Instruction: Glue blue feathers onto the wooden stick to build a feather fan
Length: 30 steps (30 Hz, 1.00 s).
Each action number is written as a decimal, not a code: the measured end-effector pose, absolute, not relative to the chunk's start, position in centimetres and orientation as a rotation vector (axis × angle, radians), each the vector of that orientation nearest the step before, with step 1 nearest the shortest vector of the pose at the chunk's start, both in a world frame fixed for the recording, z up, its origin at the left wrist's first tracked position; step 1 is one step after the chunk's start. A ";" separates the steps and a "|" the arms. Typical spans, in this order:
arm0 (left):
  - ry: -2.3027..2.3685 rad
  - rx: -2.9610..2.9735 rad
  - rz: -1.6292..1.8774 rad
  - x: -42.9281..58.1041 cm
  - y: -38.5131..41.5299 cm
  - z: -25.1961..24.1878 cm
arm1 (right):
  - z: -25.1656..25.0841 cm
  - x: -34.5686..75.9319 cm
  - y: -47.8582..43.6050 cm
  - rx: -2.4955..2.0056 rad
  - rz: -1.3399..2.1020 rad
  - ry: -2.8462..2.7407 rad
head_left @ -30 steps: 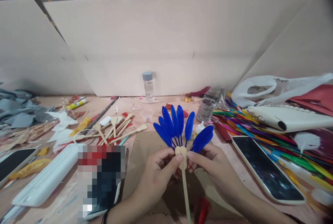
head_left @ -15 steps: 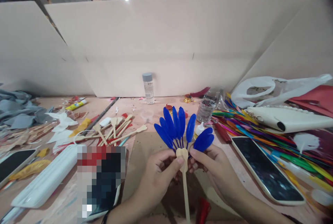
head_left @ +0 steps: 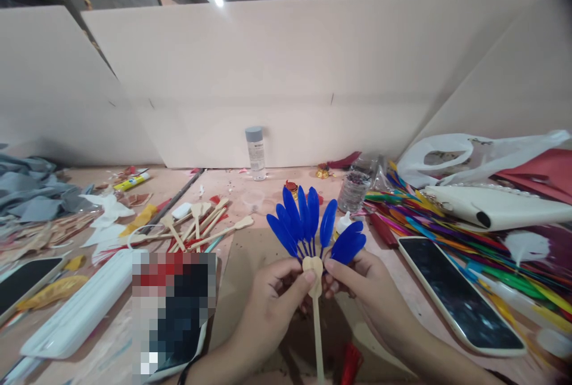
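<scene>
My left hand (head_left: 272,304) is closed on a pale wooden fan handle (head_left: 317,331), the thumb pressed on its heart-shaped head. Several blue feathers (head_left: 305,218) spread upward from behind that head like a fan. On the right side, my right hand (head_left: 369,289) pinches a blue feather (head_left: 348,243) between thumb and fingers close to the head. It slants out to the right, apart from the others, and may be more than one. The feather's lower end is hidden by my fingers. Beneath both hands lies a brown board (head_left: 243,254), with a red tassel (head_left: 351,363) at its front.
More wooden handles (head_left: 196,224) lie in a pile to the left, near a long white case (head_left: 84,304). A phone (head_left: 460,292) and many coloured feathers (head_left: 402,212) are on the right. Farther back stand a clear bottle (head_left: 255,155), a jar (head_left: 353,191) and a white-tipped glue bottle (head_left: 344,222).
The feather in my right hand has shifted very slightly left toward the wooden head. My left hand keeps its hold, and the view has tipped a little.
</scene>
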<state>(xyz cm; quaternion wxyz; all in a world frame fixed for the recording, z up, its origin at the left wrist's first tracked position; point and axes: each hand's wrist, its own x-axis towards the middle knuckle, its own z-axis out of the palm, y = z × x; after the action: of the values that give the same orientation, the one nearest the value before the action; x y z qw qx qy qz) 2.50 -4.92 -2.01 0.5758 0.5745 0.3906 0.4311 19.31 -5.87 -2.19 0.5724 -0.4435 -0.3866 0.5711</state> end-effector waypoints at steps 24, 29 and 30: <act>0.932 1.326 1.017 2.6 -4.8 -2.2 | -2.0 19.1 -5.6 -1.043 1.372 -0.889; 0.964 1.328 1.041 2.6 -4.6 -2.2 | -2.0 19.0 -5.6 -1.004 1.385 -0.908; 0.968 1.332 1.034 2.6 -4.6 -2.2 | -2.1 19.0 -5.5 -1.018 1.366 -0.923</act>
<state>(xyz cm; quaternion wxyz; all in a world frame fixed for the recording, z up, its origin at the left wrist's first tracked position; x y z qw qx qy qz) 2.62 -4.57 -2.25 0.5633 0.5660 0.4113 0.4394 19.00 -5.54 -2.07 0.5662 -0.4331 -0.3927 0.5810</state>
